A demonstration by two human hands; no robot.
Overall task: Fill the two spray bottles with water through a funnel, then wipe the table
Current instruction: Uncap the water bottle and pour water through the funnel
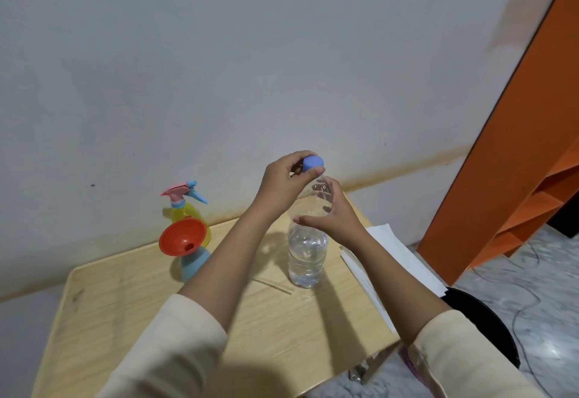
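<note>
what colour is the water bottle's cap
Blue. The water bottle has its cap pinched by the left hand; it shows best in the head view.

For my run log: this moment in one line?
left hand: pinches blue cap | right hand: grips clear plastic water bottle | orange funnel: in blue spray bottle

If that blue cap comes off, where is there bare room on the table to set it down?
The widest bare patch of the light wooden table is near-left, in front of the orange funnel on the blue spray bottle. Another lies between the forearms, before the clear plastic water bottle. Crowded: white paper sheets cover the right edge.
</note>
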